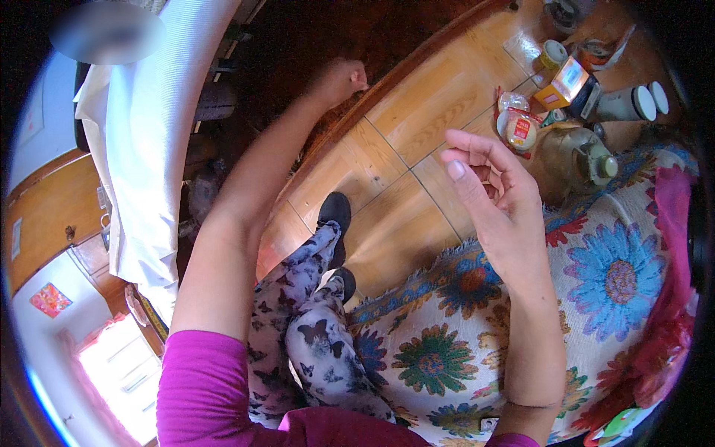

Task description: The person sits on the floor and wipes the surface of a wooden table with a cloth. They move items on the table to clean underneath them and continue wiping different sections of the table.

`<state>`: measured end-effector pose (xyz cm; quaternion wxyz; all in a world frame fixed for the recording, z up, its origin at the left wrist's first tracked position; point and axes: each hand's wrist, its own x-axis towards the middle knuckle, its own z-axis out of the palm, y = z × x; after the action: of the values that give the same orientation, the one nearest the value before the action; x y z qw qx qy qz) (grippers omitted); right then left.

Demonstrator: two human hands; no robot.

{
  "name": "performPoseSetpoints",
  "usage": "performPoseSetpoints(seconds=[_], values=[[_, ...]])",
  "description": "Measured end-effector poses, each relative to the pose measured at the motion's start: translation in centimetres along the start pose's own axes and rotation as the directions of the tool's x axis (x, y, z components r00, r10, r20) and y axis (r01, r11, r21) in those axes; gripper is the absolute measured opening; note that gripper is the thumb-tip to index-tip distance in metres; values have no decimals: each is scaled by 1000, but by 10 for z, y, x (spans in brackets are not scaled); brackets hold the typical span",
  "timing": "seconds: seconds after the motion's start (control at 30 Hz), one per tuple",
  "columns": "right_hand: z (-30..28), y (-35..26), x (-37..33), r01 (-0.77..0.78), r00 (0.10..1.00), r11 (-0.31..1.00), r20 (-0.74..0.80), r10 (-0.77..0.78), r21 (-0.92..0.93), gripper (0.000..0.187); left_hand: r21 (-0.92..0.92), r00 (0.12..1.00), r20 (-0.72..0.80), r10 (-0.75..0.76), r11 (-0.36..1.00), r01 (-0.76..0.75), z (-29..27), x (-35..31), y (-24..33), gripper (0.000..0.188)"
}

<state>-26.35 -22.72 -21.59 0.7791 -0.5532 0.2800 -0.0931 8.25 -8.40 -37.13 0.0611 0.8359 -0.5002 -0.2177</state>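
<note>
My left hand [341, 80] is reached far forward, over a dark brown surface [298, 33] beside its reddish-brown edge [410, 63]. Its fingers are curled into a closed shape, and whatever may be inside them is hidden. Nearer to me on the right, my right hand [497, 186] is raised above the tiled floor and the flowered cover. The fingers bend loosely with the thumb held apart from them, and nothing shows between. Closest to that hand is a round pale item in a clear wrapper with a red label [519, 132].
On the far right stand a large clear jug [573, 160], a yellow and dark box [570, 86], a white-lidded container [625, 103] and a small tin [553, 54]. A flowered woven cover [439, 365] spreads at right. White cloth [149, 149] hangs at left above wooden tiles [424, 104].
</note>
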Motion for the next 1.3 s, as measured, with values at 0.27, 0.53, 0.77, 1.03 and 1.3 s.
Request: performPoseSetpoints(seconds=[0.27,0.53,0.77,1.03,1.3], values=[[-1,-5,-1,-10,1000,1000,9,10,-8,32,216,822,-470,-323,860,462,34,-128,-67,65],[3,-7,1,-10,999,1000,32,9,10,31,104,842,-277,-463,857,505,77,-227,-207,69],[-1,-1,-3,-43,998,999,-55,44,2,29,224,891,-306,-336,884,410,34,-43,-75,59],[4,-6,-3,-42,999,999,-20,42,0,30,363,890,-449,76,926,103,27,13,-6,64],[4,-4,-2,-18,999,998,-40,15,-59,31,38,987,-153,-45,998,51,35,-183,-41,60]])
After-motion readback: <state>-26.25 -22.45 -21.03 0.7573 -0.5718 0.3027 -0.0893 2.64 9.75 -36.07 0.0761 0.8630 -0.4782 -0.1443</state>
